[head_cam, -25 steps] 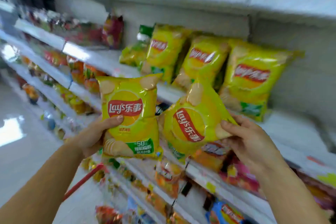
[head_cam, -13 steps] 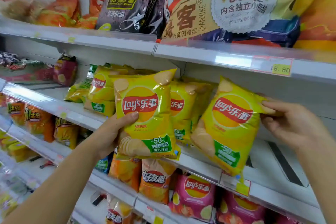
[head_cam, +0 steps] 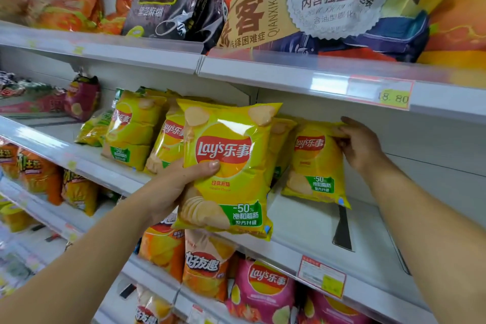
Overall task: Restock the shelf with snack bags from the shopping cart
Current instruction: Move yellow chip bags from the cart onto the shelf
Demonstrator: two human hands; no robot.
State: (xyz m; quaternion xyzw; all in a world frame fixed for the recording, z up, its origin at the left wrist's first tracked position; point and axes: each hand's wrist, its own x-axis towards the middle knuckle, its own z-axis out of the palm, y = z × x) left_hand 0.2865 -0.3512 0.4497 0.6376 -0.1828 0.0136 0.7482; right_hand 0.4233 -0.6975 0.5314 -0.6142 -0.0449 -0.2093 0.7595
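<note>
My left hand (head_cam: 173, 187) grips a yellow Lay's chip bag (head_cam: 231, 166) by its left edge, thumb across the front, and holds it in front of the middle shelf (head_cam: 315, 234). My right hand (head_cam: 360, 147) pinches the top right corner of a second yellow Lay's bag (head_cam: 315, 163), which stands upright on that shelf at the right end of a row of same yellow bags (head_cam: 134, 129). The shopping cart is out of view.
Bare white shelf surface lies to the right of the second bag, with a dark slot (head_cam: 342, 231) in it. The shelf above (head_cam: 289, 73) carries large snack bags and an 8.80 price tag (head_cam: 394, 98). Orange and pink chip bags (head_cam: 263, 289) fill the shelf below.
My right hand has carried its bag back onto the shelf and stood it upright beside the row. My left hand has kept its bag in front of the shelf.
</note>
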